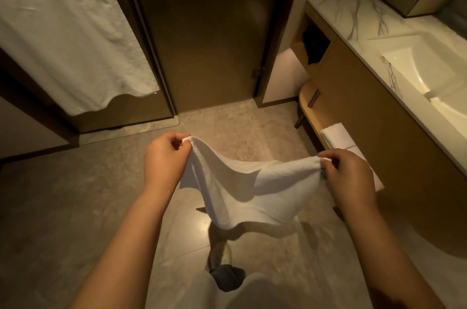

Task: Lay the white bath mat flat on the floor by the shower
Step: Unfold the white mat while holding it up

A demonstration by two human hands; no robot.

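The white bath mat [242, 190] hangs in the air between my hands, sagging in the middle above the beige tiled floor [75, 195]. My left hand [166, 157] pinches its upper left corner. My right hand [351, 177] pinches the upper right corner. The mat's lower edge dangles free, clear of the floor. The brown glass shower door [202, 43] stands shut straight ahead, with bare floor in front of it.
A large white towel [68, 38] hangs on the left panel. A wooden vanity [379, 119] with a marble top and a sink [434, 76] runs along the right. Folded white towels [337, 135] lie on its low shelf. My shoe [222, 253] shows below the mat.
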